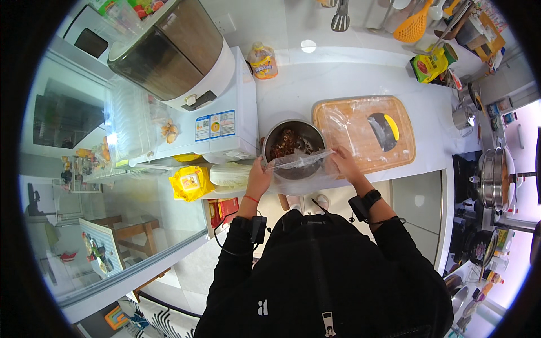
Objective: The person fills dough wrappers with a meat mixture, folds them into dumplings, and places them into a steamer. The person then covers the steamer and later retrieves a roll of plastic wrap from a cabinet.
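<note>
A steel bowl (313, 131) stands near the counter's front edge, with a dark reddish chopped mixture (285, 143) inside it. Across the bowl's near part stretches a sheet of clear plastic film (301, 162), which hangs down over the counter's front. My left hand (258, 176) pinches the film's left end beside the bowl's rim. At the other end, my right hand (343, 162) grips the film over the near left corner of a wooden cutting board (351, 143). White powder dusts the board, and a dough scraper (383, 132) with a yellow handle lies on it.
Left of the bowl, a napa cabbage (230, 175) and a yellow packet (191, 183) lie before a white appliance (245, 135). An orange-liquid bottle (263, 61) stands by the wall. A steel steamer pot (492, 179) sits on the stove at right.
</note>
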A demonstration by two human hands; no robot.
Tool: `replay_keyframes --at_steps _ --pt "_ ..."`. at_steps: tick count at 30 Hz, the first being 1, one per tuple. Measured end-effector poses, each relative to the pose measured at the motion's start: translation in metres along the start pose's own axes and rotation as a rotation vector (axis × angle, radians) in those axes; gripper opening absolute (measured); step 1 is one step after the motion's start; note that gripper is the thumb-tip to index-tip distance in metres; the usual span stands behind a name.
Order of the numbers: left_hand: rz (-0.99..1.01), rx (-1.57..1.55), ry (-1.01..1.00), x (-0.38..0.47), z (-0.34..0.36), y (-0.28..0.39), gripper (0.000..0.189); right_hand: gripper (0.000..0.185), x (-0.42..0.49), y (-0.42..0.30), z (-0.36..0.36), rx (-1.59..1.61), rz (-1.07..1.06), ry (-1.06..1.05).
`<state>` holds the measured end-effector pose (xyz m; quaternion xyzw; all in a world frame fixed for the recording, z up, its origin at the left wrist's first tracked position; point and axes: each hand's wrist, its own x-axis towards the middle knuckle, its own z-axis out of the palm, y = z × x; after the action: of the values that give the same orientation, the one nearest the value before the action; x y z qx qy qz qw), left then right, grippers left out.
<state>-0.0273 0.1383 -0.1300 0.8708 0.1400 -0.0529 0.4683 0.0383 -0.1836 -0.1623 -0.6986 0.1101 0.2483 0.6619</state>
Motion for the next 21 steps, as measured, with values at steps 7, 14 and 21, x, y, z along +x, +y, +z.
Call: replay_keyframes --at_steps 7,14,21 --pt "0.025 0.259 0.051 0.011 0.007 0.02 0.04 0.021 0.014 0.003 0.01 -0.027 -0.2 0.033" --pt "0.189 0.32 0.131 -0.003 0.013 0.008 0.059 0.026 0.009 0.026 0.014 -0.108 -0.358 0.048" --pt "0.134 0.326 0.066 -0.013 0.015 0.002 0.062 0.032 0.0 0.023 0.011 -0.249 -0.375 0.067"
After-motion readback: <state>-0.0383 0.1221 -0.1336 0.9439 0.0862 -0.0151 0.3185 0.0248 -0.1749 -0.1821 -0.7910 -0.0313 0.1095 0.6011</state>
